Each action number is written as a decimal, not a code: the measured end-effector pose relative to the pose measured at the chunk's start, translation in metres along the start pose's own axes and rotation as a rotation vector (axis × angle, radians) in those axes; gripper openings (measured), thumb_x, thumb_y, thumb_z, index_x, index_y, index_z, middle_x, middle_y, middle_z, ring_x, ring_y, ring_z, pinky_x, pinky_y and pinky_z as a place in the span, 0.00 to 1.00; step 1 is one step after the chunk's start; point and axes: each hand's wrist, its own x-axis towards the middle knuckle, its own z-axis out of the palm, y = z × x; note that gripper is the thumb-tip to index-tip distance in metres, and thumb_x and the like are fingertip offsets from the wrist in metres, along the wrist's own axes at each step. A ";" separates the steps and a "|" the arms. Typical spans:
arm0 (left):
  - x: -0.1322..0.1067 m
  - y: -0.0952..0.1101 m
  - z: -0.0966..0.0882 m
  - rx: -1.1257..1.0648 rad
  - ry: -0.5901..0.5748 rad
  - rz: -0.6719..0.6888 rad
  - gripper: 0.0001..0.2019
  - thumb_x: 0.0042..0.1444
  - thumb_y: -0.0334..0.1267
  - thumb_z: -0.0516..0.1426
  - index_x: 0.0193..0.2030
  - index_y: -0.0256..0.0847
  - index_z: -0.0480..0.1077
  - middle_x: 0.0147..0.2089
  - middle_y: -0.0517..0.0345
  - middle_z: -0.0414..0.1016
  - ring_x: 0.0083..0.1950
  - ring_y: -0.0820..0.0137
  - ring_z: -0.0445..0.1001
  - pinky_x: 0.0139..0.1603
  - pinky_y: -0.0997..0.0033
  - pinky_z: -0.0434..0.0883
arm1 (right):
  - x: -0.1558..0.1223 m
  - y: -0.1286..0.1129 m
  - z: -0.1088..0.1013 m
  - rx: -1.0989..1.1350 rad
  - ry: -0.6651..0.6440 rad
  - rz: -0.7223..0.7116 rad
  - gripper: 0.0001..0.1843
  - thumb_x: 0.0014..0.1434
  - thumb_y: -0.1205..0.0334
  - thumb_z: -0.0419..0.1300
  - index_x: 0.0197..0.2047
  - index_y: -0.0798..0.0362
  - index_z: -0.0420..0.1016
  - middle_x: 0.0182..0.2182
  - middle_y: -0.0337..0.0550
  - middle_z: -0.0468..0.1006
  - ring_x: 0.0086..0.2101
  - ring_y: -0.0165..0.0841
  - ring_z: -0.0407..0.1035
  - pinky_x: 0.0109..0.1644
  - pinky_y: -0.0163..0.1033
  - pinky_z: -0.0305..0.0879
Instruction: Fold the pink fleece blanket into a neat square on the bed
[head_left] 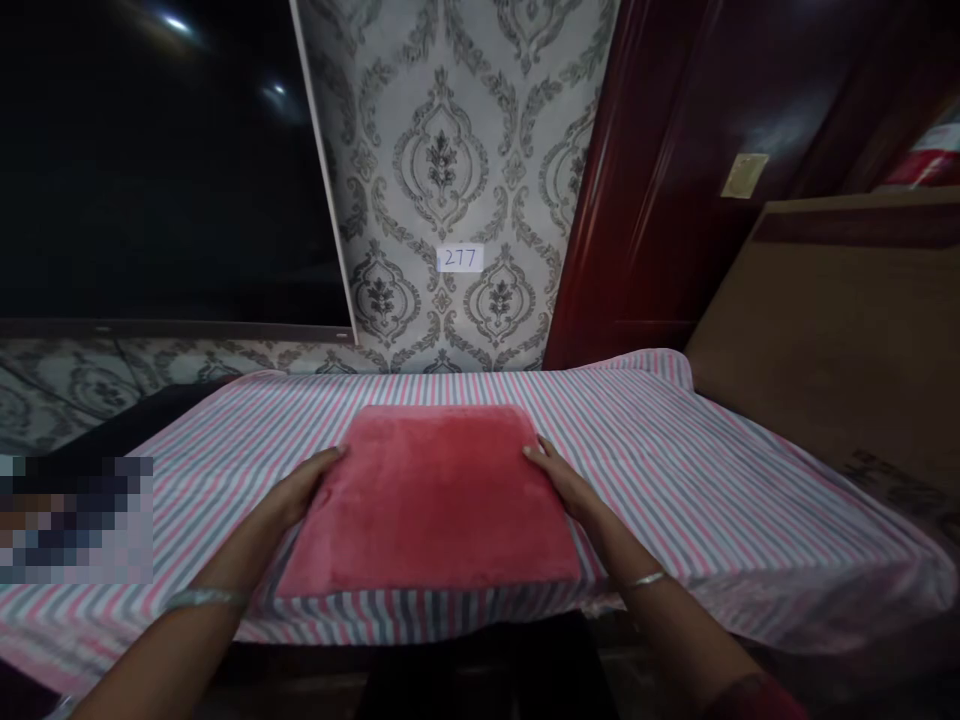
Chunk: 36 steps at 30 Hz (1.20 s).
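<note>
A flat, square piece of red plush point(442, 500) lies on the striped cloth near its front edge; it could be a thin cushion or folded fabric, I cannot tell which. My left hand point(306, 485) grips its left side, the thumb on the top edge and the other fingers mostly hidden. At the opposite side, my right hand point(564, 482) holds the right edge with the thumb on top. The plush surface looks smooth, with a lighter pink band along the left.
Pink, grey and white striped cloth point(645, 460) covers the table. A large dark screen point(165, 170) is at left, patterned wallpaper with a paper label "277" point(460, 258) behind. A cardboard box point(840, 310) stands at right beside a dark red door point(675, 180).
</note>
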 end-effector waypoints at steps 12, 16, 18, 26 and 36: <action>0.034 -0.002 0.021 0.316 0.238 0.337 0.27 0.45 0.30 0.68 0.54 0.36 0.72 0.42 0.46 0.80 0.43 0.60 0.79 0.42 0.68 0.74 | 0.037 0.011 -0.007 -0.152 0.010 -0.122 0.54 0.43 0.53 0.68 0.71 0.55 0.53 0.44 0.49 0.82 0.38 0.44 0.78 0.43 0.49 0.76; 0.037 0.014 0.024 0.374 0.233 0.354 0.28 0.42 0.31 0.68 0.54 0.36 0.73 0.54 0.39 0.77 0.57 0.52 0.75 0.53 0.61 0.73 | 0.037 -0.003 -0.002 -0.518 0.080 -0.240 0.41 0.51 0.54 0.62 0.68 0.55 0.62 0.59 0.56 0.73 0.57 0.51 0.69 0.62 0.58 0.64; 0.030 0.019 0.037 0.464 0.215 0.490 0.28 0.42 0.31 0.68 0.53 0.39 0.74 0.60 0.42 0.74 0.65 0.51 0.69 0.64 0.58 0.67 | 0.035 -0.014 0.012 -0.777 0.091 -0.434 0.35 0.55 0.58 0.59 0.66 0.56 0.66 0.63 0.57 0.69 0.64 0.51 0.61 0.69 0.59 0.52; -0.066 -0.066 0.092 1.277 -0.601 1.146 0.20 0.64 0.38 0.53 0.61 0.47 0.72 0.61 0.47 0.75 0.62 0.54 0.72 0.67 0.53 0.65 | 0.006 -0.019 0.081 -1.243 -0.541 -0.844 0.28 0.65 0.64 0.52 0.67 0.43 0.68 0.69 0.44 0.61 0.69 0.43 0.51 0.72 0.58 0.44; -0.050 -0.122 0.077 1.602 -0.492 1.362 0.32 0.65 0.38 0.54 0.74 0.51 0.51 0.75 0.52 0.57 0.74 0.59 0.55 0.74 0.47 0.48 | 0.068 -0.014 0.069 -1.363 -0.843 -0.827 0.34 0.66 0.47 0.59 0.72 0.33 0.55 0.72 0.35 0.52 0.72 0.41 0.41 0.74 0.57 0.30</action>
